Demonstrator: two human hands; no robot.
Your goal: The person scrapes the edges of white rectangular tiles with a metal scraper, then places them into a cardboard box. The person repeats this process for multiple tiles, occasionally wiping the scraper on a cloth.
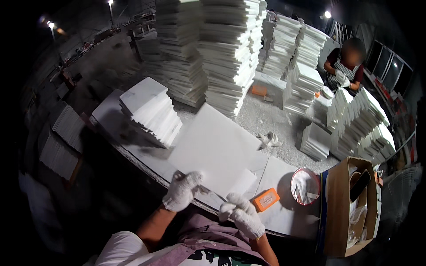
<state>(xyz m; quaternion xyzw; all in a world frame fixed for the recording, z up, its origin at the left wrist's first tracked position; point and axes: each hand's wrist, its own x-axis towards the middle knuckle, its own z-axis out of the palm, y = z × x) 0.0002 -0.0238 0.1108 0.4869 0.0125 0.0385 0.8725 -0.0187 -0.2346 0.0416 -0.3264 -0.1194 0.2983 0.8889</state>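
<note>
A large square white stone tile [213,146] lies tilted over the front of the worktable, one corner toward me. My left hand [183,191], in a white knitted glove, is closed at its near left edge; the fingertips are partly hidden. My right hand [243,216], in a matching glove, is just in front of the near corner with its fingers curled together. Whatever those fingers hold, if anything, cannot be made out. A smaller white piece [244,182] shows at the tile's near right side. Beside my right hand sits an orange box-shaped block [266,200].
A round red-rimmed bowl [305,186] and an open cardboard box [330,213] stand at right. Tall tile stacks [226,57] rise behind, with a shorter stack [148,108] at left. A crumpled glove [269,140] lies beyond the tile. A co-worker [348,66] is at far right.
</note>
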